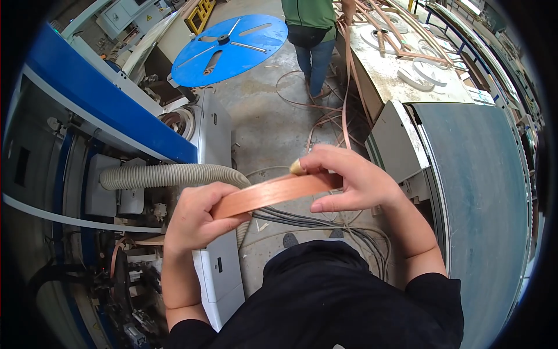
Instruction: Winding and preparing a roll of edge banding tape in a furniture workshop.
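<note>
Between my hands, in front of my chest, is a reddish-brown wood-coloured roll of edge banding (pixel 273 195), its broad outer face toward me and its upper edge slightly blurred. My left hand (pixel 200 212) grips the left end, thumb above and fingers below. Around the right end curves my right hand (pixel 351 177), its fingers over the top edge and the thumb held off below. A yellowish finger cover (pixel 297 167) sits on one fingertip of that hand. The roll tilts a little, right end higher.
A blue round turntable (pixel 232 49) and a machine with a ribbed hose (pixel 174 176) stand at left. On the right is a dark conveyor belt (pixel 482 192), beyond it a table (pixel 407 87) with strips and rings. Cables (pixel 314 218) and loose strips cross the floor; another person (pixel 311 35) stands ahead.
</note>
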Demonstrator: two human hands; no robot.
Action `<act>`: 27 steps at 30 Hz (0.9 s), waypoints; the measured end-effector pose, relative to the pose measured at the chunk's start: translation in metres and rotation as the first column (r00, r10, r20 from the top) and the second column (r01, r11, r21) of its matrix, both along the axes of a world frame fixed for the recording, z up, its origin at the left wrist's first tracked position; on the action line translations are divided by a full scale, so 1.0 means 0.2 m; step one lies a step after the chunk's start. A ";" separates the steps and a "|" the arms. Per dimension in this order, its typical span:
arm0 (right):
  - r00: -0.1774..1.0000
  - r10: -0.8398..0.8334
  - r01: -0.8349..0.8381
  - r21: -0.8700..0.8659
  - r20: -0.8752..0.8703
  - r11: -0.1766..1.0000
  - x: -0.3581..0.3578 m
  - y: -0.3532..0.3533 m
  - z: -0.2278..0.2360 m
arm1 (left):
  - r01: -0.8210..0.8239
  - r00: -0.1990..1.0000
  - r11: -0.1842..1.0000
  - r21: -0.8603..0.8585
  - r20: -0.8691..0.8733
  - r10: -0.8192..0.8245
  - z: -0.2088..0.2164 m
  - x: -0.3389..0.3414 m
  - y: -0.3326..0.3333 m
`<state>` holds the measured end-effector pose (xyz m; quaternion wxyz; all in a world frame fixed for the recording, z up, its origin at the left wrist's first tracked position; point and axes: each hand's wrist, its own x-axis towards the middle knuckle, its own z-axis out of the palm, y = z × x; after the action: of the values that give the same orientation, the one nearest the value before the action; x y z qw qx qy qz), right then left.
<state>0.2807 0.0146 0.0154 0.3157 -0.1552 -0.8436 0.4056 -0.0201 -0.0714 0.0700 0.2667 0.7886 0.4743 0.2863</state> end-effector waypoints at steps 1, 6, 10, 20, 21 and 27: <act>0.999 -0.027 0.027 -0.033 0.022 0.999 -0.01 -0.01 0.05 | -0.047 0.999 0.999 0.000 0.025 0.047 0.00 -0.01 0.01; 0.990 -0.105 0.119 0.168 -0.091 0.979 -0.07 0.06 0.05 | -0.023 0.942 0.974 -0.224 0.322 0.096 0.01 -0.08 0.01; 0.985 0.122 -0.066 -0.393 0.119 0.917 -0.08 0.06 0.14 | 0.011 0.834 0.872 -0.490 0.485 0.262 0.01 -0.13 0.01; 0.979 0.140 -0.039 -0.540 0.148 0.841 -0.11 0.08 0.05 | -0.074 0.919 0.864 -0.499 0.303 0.253 -0.02 -0.15 0.03; 0.976 0.128 -0.026 -0.493 0.175 0.870 -0.11 0.08 0.05 | -0.071 0.919 0.864 -0.498 0.303 0.251 -0.01 -0.14 0.02; 0.959 0.049 -0.011 -0.136 0.281 0.991 -0.15 0.00 0.14 | -0.111 0.992 0.993 0.025 -0.064 0.113 -0.02 0.04 0.00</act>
<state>0.2509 0.0155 0.0426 0.1744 -0.2196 -0.8534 0.4393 -0.0129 -0.0718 0.0661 0.2260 0.7725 0.5234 0.2797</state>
